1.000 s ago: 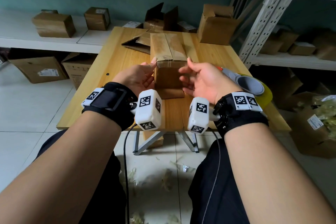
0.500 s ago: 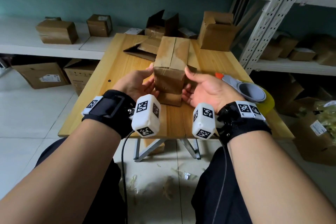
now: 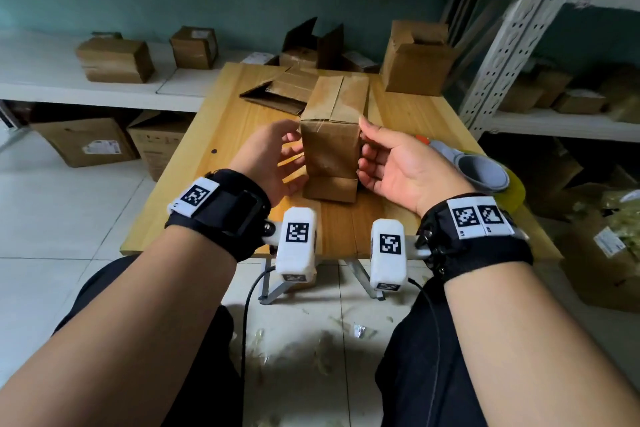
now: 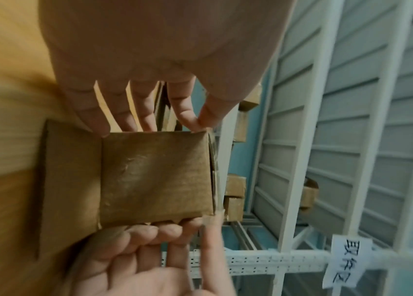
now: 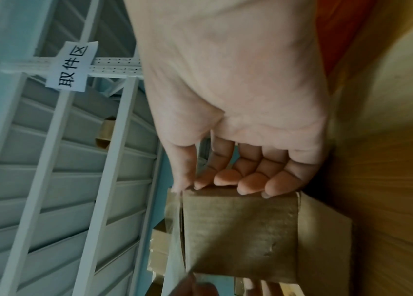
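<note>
A brown cardboard box [image 3: 331,139] stands on the wooden table [image 3: 221,184], its taped top seam running away from me. A flap sticks out at its foot on my side. My left hand [image 3: 273,156] touches the box's left side with nearly straight, spread fingers [image 4: 147,114], thumb at the upper corner. My right hand [image 3: 391,166] grips the right side: its curled fingertips [image 5: 248,184] press the edge and the thumb lies on the top corner. The box's near face [image 4: 154,176] fills the left wrist view, and its side [image 5: 240,236] shows in the right wrist view.
A grey tape dispenser [image 3: 481,173] with a yellow roll lies at the table's right edge. Flattened cardboard [image 3: 284,90] and an open box [image 3: 415,59] sit at the back. A white shelf with boxes [image 3: 114,59] runs left; a metal rack [image 3: 509,28] stands right.
The box was tipped and turned slightly between my hands and now sits squarer. Both hands have stayed at its near end, lower on its sides.
</note>
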Demonstrator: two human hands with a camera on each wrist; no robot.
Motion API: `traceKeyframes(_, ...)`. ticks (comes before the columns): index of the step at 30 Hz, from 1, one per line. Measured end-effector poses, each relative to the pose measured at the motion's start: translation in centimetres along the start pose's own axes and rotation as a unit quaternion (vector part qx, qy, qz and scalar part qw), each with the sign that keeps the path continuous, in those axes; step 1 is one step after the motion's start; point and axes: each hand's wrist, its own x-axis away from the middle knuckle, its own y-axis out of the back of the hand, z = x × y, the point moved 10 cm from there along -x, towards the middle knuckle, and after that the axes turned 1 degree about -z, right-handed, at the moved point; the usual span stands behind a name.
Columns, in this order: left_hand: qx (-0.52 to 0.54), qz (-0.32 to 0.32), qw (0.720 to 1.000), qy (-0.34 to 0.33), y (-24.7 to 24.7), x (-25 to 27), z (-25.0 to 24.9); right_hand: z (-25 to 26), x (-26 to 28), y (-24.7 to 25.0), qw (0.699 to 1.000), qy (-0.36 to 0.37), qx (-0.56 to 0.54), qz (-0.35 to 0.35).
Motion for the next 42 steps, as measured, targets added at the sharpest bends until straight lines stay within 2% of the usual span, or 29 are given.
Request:
traceKeyframes(3,-0.078,-0.021,0.995,-0.064,-0.1,0.5,-1.2,0.7,0.5,0.5,0.999,0.033,0.026,-0.027)
traceKeyframes(7,-0.185,-0.044,0.967,-0.168,-0.7,1.3,-3.0,1.8,1.4,1.1,0.993,0.082,0.062,-0.059)
traceKeyframes(10,-0.217,-0.044,0.954,-0.205,-1.0,1.5,-3.2,2.9,2.1,1.6,0.982,0.137,0.1,-0.079)
traceKeyframes(13,-0.242,-0.054,0.942,-0.228,-1.2,1.7,-3.5,3.8,3.0,1.4,0.968,0.186,0.155,-0.072)
traceKeyframes(16,-0.288,-0.059,0.916,-0.274,-1.6,2.0,-4.1,4.7,3.8,0.9,0.939,0.232,0.248,-0.062)
traceKeyframes(19,-0.363,-0.066,0.873,-0.318,-2.1,2.6,-4.5,5.7,4.9,0.4,0.899,0.283,0.327,-0.071)
traceKeyframes(21,-0.393,-0.073,0.856,-0.329,-2.3,2.8,-4.5,5.9,5.3,0.1,0.887,0.298,0.347,-0.069)
traceKeyframes(30,-0.426,-0.093,0.821,-0.368,-2.7,3.8,-5.2,6.5,5.5,0.1,0.845,0.338,0.408,-0.064)
traceKeyframes(34,-0.425,-0.09,0.82,-0.372,-2.7,3.9,-5.2,6.8,5.7,0.8,0.829,0.358,0.419,-0.092)
traceKeyframes(42,-0.428,-0.09,0.819,-0.372,-2.8,3.8,-5.1,7.9,8.0,0.3,0.754,0.432,0.474,-0.145)
